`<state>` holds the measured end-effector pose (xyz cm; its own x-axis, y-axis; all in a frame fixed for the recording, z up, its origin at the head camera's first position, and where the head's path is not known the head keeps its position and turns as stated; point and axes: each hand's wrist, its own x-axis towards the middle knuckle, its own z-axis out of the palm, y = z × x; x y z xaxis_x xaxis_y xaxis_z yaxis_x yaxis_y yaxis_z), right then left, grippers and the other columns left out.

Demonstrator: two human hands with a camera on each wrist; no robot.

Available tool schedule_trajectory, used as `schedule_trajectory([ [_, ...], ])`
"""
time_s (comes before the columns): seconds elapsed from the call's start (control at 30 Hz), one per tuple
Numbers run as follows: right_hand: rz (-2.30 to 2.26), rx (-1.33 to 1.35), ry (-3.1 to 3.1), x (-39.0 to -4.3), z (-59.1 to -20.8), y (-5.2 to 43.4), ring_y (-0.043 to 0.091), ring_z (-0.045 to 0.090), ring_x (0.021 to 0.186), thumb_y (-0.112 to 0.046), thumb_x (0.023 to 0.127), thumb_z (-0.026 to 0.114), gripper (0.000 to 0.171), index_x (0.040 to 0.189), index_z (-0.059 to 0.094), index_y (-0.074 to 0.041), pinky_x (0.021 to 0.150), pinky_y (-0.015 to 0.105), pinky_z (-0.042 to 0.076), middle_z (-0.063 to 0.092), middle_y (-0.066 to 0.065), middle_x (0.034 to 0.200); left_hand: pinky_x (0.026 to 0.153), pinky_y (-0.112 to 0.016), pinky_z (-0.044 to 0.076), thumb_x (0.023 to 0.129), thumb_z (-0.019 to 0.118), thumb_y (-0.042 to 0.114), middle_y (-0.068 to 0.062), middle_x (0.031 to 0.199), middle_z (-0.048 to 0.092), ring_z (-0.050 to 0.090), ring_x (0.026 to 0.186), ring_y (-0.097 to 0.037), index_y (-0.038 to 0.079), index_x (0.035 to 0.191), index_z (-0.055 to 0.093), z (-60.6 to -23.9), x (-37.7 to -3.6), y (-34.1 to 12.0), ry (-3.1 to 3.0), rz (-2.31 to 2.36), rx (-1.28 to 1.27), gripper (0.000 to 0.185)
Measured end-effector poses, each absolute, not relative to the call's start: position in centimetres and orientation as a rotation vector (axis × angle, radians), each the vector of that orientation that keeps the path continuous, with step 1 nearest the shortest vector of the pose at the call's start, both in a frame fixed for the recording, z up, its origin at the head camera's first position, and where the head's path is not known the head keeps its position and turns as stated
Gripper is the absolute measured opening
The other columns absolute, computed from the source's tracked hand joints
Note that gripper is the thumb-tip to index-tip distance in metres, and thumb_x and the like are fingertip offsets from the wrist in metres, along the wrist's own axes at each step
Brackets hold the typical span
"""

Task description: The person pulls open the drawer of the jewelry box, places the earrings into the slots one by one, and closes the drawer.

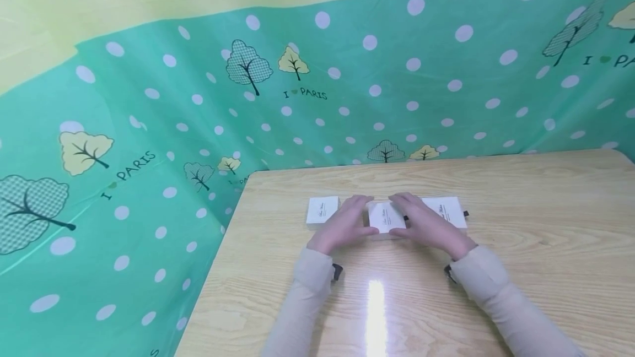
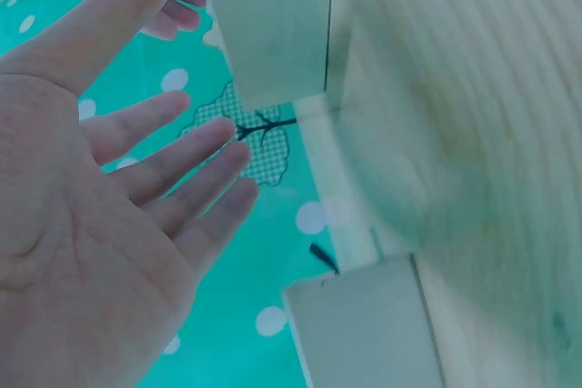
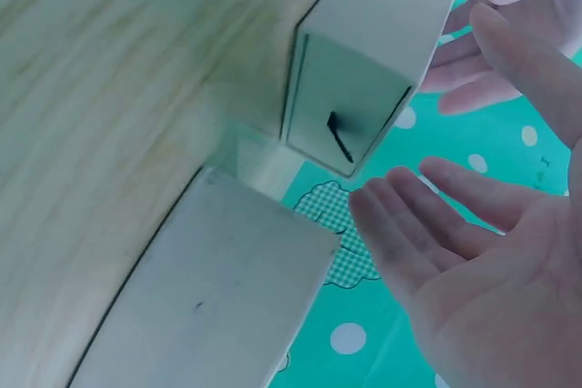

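Three small white boxes stand in a row on the table: a left box (image 1: 321, 211), a middle box (image 1: 386, 217) and a right box (image 1: 450, 209). Dark printed lettering marks their lids. My left hand (image 1: 344, 226) curves along the left side of the middle box, fingers spread and relaxed. On its other side, my right hand (image 1: 426, 223) does the same and covers part of the right box. In the right wrist view, a short black tab (image 3: 338, 136) sticks out of the middle box's side, and a gap shows between box and fingers.
The light wood-grain table (image 1: 536, 247) extends to both sides and towards me. Behind and to the left hangs a green cloth (image 1: 198, 114) with white dots and printed trees. Dark bands show at both wrists, by the sleeve cuffs.
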<state>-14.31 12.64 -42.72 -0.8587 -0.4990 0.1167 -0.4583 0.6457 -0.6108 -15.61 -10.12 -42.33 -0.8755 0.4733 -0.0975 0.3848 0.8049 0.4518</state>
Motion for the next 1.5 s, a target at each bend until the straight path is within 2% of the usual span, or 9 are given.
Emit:
schedule_trajectory([
  [0.3, -1.091, -0.868, 2.769, -15.0, -42.8, 10.5, 0.044, 0.043, 0.133, -0.023, 0.083, 0.080, 0.078, 0.145, 0.041, 0.006, 0.108, 0.059, 0.038, 0.044, 0.026, 0.145, 0.117, -0.041, 0.032, 0.090, 0.073, 0.037, -0.003, 0.157, 0.035, 0.032, 0.146, -0.022, 0.016, 0.155, 0.031, -41.3, -15.4, -13.0, 2.828, 0.714, 0.676, 0.080],
  [0.8, -1.184, -0.901, 2.675, -15.9, -42.3, 6.8, 0.040, 0.045, 0.133, -0.022, 0.084, 0.079, 0.078, 0.145, 0.041, 0.006, 0.110, 0.055, 0.039, 0.045, 0.024, 0.144, 0.114, -0.044, 0.037, 0.086, 0.078, 0.036, -0.003, 0.156, 0.034, 0.034, 0.143, -0.023, 0.019, 0.154, 0.032, -41.7, -16.6, -17.3, 2.851, 0.790, 0.559, 0.084],
  [1.1, -1.225, -0.901, 2.611, -16.5, -42.6, 4.3, 0.039, 0.044, 0.134, -0.021, 0.085, 0.078, 0.079, 0.147, 0.036, 0.006, 0.112, 0.053, 0.037, 0.043, 0.023, 0.146, 0.112, -0.044, 0.038, 0.081, 0.082, 0.038, -0.003, 0.155, 0.037, 0.040, 0.135, -0.022, 0.020, 0.153, 0.036, -42.3, -16.9, -19.5, 2.875, 0.796, 0.455, 0.087],
  [1.27, -1.225, -0.853, 2.593, -16.8, -43.0, 2.7, 0.040, 0.043, 0.135, -0.018, 0.085, 0.078, 0.082, 0.149, 0.033, 0.006, 0.112, 0.053, 0.037, 0.040, 0.024, 0.147, 0.114, -0.046, 0.036, 0.081, 0.081, 0.043, -0.004, 0.155, 0.036, 0.038, 0.139, -0.023, 0.020, 0.152, 0.037, -42.9, -17.3, -20.6, 2.879, 0.798, 0.466, 0.087],
  [1.5, -1.147, -0.729, 2.614, -17.0, -43.7, 1.0, 0.038, 0.033, 0.143, -0.022, 0.083, 0.081, 0.093, 0.152, 0.025, 0.007, 0.116, 0.048, 0.033, 0.031, 0.024, 0.154, 0.115, -0.048, 0.034, 0.072, 0.088, 0.043, 0.001, 0.153, 0.039, 0.036, 0.140, -0.021, 0.019, 0.152, 0.038, -43.9, -17.7, -21.5, 2.823, 0.900, 0.431, 0.097],
])
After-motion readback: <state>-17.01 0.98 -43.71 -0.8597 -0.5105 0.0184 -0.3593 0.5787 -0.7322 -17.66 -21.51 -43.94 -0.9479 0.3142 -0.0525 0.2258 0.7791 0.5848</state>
